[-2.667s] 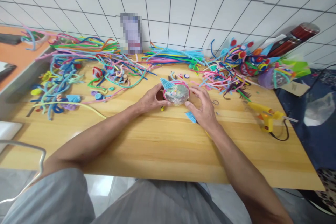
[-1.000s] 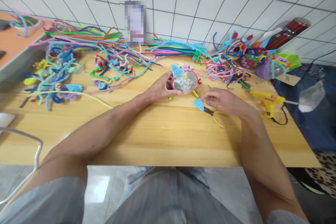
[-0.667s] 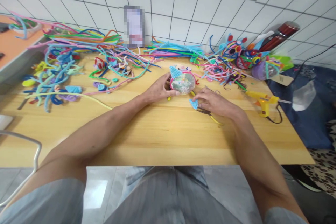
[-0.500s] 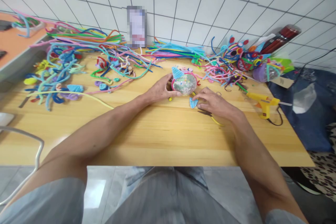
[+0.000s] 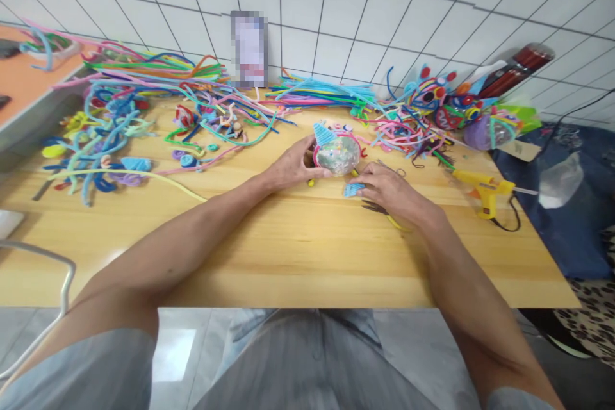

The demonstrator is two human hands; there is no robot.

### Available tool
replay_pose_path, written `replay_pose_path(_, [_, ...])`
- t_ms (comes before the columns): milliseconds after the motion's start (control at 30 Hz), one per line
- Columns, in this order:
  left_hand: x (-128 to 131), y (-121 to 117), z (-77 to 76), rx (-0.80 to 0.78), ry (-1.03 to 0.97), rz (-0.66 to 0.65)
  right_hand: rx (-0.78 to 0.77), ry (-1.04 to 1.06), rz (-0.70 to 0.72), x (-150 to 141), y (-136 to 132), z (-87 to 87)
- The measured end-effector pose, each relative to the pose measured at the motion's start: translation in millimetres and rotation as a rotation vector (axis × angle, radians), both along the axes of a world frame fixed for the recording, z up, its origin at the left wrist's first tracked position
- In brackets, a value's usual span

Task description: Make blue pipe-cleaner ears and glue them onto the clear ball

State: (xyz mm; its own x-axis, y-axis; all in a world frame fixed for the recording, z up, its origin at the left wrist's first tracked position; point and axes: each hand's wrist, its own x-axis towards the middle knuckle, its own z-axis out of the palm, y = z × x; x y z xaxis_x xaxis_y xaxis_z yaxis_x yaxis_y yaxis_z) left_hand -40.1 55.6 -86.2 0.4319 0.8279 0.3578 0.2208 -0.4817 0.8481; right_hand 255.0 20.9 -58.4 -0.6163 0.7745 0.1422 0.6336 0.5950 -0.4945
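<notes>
My left hand [image 5: 298, 163] is closed around the side of a clear rounded plastic piece [image 5: 341, 155] with a pink pipe-cleaner rim. A blue ribbed triangle [image 5: 325, 134] stands up from its upper left edge. Between the fingertips of my right hand [image 5: 382, 184] is a second blue ribbed piece [image 5: 353, 189], just below the clear one and partly covered by the fingers. Under that hand lies a pair of pliers or cutters with dark jaws and a yellow handle [image 5: 398, 224]; the hand hides part of it.
Piles of coloured pipe cleaners [image 5: 317, 93] line the wall, with more loose shapes [image 5: 120, 122] at left. A phone [image 5: 252, 51] leans on the tiles. At right are a yellow glue gun [image 5: 485, 189], decorated ornaments [image 5: 432, 96] and a dark red bottle [image 5: 521, 67].
My right hand's fingers have closed more on the blue ribbed piece, which has tipped and shifted slightly. The left hand and the clear piece stay nearly where they were.
</notes>
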Motion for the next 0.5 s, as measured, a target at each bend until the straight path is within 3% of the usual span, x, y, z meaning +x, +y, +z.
replay_pose_path(167, [-1.0,0.2,-0.8,-0.003,0.008,0.008,-0.021,0.164,-0.077,1.9,-3.2,15.5])
replay_pose_path(333, [-0.7,-0.9,1.6,-0.002,0.011,-0.001,-0.079,0.509,-0.37,-3.8,6.9,30.2])
replay_pose_path(500, [-1.0,-1.3,1.1,-0.033,0.029,0.025,-0.074,0.658,-0.385,-23.5,36.8,25.4])
